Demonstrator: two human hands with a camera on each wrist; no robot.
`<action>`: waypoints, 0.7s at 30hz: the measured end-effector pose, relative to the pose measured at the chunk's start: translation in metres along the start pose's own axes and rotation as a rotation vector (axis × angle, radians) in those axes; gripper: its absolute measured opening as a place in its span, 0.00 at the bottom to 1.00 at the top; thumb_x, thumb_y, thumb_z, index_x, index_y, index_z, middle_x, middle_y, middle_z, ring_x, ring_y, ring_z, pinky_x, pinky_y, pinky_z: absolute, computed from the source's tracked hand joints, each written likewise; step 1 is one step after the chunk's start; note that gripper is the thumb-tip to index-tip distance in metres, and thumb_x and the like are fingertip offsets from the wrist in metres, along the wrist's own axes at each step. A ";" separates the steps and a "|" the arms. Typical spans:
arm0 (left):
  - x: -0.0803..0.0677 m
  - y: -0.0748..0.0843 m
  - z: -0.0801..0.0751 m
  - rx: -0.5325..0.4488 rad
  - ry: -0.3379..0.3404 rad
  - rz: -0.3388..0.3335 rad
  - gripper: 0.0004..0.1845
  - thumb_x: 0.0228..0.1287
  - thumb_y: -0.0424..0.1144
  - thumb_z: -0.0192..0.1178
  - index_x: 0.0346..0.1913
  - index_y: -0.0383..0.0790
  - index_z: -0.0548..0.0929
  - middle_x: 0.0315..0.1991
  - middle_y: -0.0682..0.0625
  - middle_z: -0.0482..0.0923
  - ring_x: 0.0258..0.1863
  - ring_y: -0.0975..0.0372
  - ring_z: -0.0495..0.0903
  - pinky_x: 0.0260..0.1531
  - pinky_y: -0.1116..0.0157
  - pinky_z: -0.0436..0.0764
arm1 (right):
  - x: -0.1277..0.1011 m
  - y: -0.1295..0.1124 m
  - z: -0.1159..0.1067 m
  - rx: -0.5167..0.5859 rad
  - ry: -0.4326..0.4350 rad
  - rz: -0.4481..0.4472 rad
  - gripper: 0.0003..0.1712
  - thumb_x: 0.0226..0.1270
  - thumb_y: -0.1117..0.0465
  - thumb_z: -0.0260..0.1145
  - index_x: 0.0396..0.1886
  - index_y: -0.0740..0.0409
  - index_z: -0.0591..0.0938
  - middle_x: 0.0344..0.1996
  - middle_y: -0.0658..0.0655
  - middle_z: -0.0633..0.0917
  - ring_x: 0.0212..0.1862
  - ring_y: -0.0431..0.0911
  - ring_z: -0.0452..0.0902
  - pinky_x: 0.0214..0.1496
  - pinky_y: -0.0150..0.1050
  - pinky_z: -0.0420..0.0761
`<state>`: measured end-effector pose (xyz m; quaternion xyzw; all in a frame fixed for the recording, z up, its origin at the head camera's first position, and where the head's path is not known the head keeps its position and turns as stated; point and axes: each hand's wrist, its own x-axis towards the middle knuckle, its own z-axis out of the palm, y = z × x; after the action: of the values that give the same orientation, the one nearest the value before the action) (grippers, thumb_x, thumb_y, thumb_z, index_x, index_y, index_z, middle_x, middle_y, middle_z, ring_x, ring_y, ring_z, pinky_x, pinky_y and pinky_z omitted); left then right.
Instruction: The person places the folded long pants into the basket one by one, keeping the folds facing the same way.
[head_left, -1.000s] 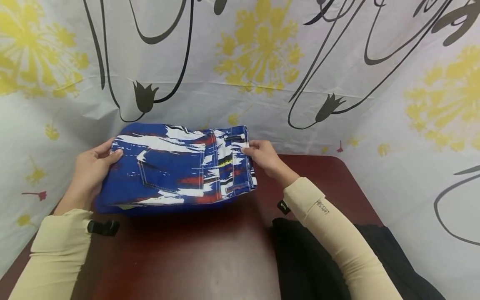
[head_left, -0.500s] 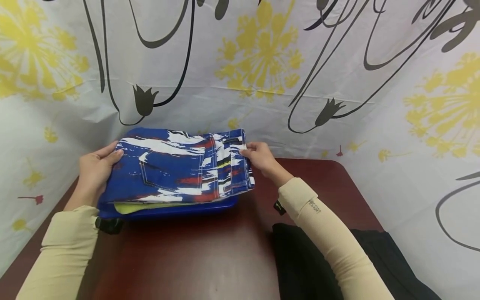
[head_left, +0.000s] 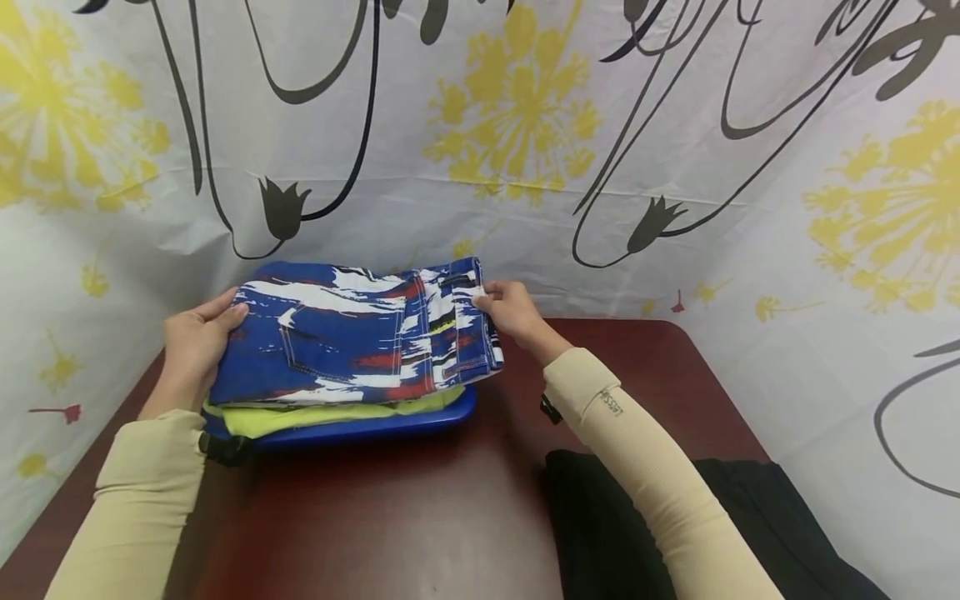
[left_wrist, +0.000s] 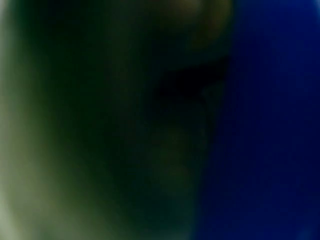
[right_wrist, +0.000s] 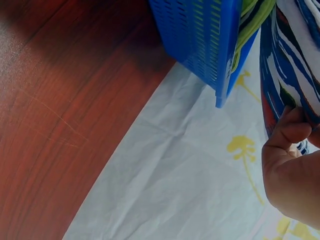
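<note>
A folded pair of printed jeans (head_left: 337,342), blue with white and red streaks and a back pocket on top, lies flat between my hands in the head view. My left hand (head_left: 197,342) grips its left folded end, thumb on top. At the waistband end, my right hand (head_left: 513,312) pinches the edge; the right wrist view shows those curled fingers (right_wrist: 292,127) close up. Beneath the jeans is a blue plastic basket (head_left: 360,429) holding yellow-green cloth (head_left: 300,417). Whether the jeans touch that cloth is hard to tell. The left wrist view is dark and blurred.
A dark red wooden table (head_left: 390,517) carries everything. Black folded cloth (head_left: 615,525) lies at its right front, partly under the right forearm. A white sheet with yellow and grey flower print (head_left: 465,117) hangs behind and along the sides.
The jeans have shifted slightly left, with both hands still holding them. More of the yellow-green cloth and the basket's front rim now show below their near edge.
</note>
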<state>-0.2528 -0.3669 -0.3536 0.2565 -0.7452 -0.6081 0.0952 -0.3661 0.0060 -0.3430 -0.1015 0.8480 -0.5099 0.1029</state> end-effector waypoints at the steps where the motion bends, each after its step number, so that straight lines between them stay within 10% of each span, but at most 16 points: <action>1: 0.001 -0.001 -0.001 -0.008 0.001 0.003 0.32 0.64 0.53 0.60 0.70 0.53 0.66 0.72 0.42 0.60 0.27 0.81 0.77 0.28 0.81 0.75 | 0.001 0.000 0.001 -0.001 -0.003 0.001 0.27 0.74 0.60 0.56 0.68 0.68 0.67 0.58 0.67 0.79 0.54 0.56 0.80 0.56 0.47 0.80; 8: 0.007 -0.007 0.001 -0.020 0.043 0.020 0.30 0.66 0.49 0.60 0.69 0.50 0.68 0.70 0.41 0.63 0.25 0.81 0.76 0.28 0.82 0.75 | 0.008 0.002 0.006 -0.026 -0.003 -0.003 0.28 0.74 0.59 0.55 0.69 0.67 0.65 0.65 0.67 0.73 0.62 0.55 0.75 0.61 0.48 0.77; 21: 0.008 -0.017 0.006 0.123 0.068 0.034 0.26 0.72 0.48 0.52 0.70 0.51 0.66 0.69 0.45 0.66 0.29 0.82 0.76 0.47 0.71 0.79 | 0.013 0.018 0.025 -0.127 0.143 -0.093 0.21 0.73 0.58 0.57 0.60 0.64 0.75 0.45 0.64 0.86 0.37 0.51 0.84 0.38 0.40 0.83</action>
<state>-0.2574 -0.3681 -0.3721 0.2699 -0.7818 -0.5503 0.1149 -0.3725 -0.0105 -0.3711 -0.1102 0.8783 -0.4651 0.0117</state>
